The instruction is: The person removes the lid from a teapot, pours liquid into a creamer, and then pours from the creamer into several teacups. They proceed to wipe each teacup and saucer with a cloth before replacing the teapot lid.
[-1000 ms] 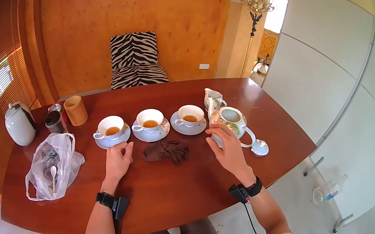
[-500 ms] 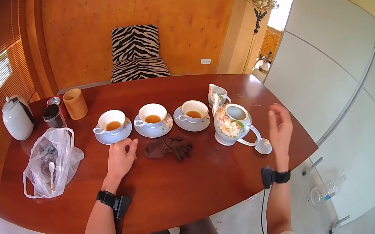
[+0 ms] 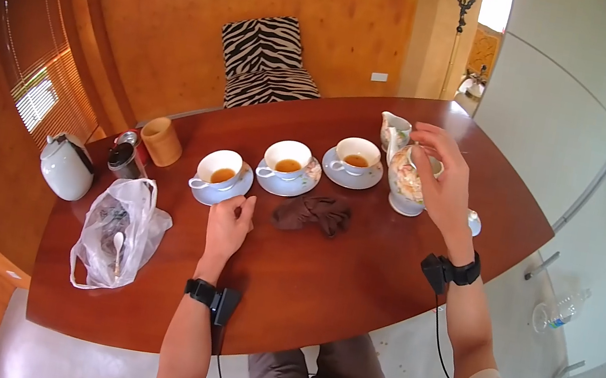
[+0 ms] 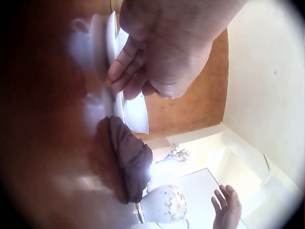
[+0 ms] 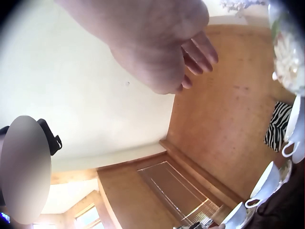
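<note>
My left hand (image 3: 228, 226) rests on the table just in front of the left teacup (image 3: 211, 161), fingers loosely curled around nothing. My right hand (image 3: 444, 185) is raised with relaxed, slightly bent fingers, overlapping the floral teapot (image 3: 404, 180) in the head view. The right wrist view shows that hand (image 5: 152, 43) up in the air, holding nothing. Beside the teapot lies its small lid (image 3: 474, 223). A middle teacup (image 3: 283, 155) and a right teacup (image 3: 350, 149), like the left one, contain amber tea and sit on saucers. Dark brown gloves (image 3: 311, 214) lie before them.
A floral creamer (image 3: 392, 133) stands behind the teapot. On the left are a plastic bag (image 3: 106, 216) with a white spoon (image 3: 118, 245), a white jug (image 3: 66, 169), a dark-lidded jar (image 3: 122, 161) and a wooden cup (image 3: 162, 141). Beyond the table stands a zebra-patterned chair (image 3: 265, 55).
My right hand rose from the teapot's front and swung right, over near the lid, then came back left before the teapot. The left hand has stayed by the left teacup. The head view has shifted.
</note>
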### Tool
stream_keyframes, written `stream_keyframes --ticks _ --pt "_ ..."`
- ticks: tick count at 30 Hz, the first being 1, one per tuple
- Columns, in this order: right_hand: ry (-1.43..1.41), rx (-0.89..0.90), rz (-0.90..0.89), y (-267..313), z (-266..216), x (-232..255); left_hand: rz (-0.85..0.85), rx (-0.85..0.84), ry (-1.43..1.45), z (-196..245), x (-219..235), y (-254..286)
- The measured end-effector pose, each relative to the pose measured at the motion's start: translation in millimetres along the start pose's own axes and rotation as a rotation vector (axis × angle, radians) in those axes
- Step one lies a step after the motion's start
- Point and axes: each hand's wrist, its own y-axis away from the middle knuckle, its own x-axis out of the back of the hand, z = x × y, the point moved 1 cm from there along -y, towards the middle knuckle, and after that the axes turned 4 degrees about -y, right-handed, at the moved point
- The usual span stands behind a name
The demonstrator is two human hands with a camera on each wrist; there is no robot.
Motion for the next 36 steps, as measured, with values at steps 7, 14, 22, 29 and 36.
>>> stream_keyframes --ticks 7,14,22,29,36 --pt "-0.151 0.039 -0.046 22.8 15.0 -66.7 -0.004 0.045 -0.004 -5.3 1.5 -0.9" --pt "-0.186 -0.183 -0.285 64.8 45.3 -92.5 0.109 0.137 -0.027 -9.4 15.4 -6.9" --pt "-0.355 -0.216 -0.297 75.6 49.9 -99.3 0.504 0.206 -0.034 -65.6 41.1 -17.3" --pt "-0.304 -0.188 -0.316 78.2 53.8 -98.7 0.213 0.330 -0.093 -101.7 55.8 -37.0" --pt "-0.305 -0.205 -0.295 75.2 53.9 -93.4 0.076 0.285 0.006 -127.0 63.7 -48.9"
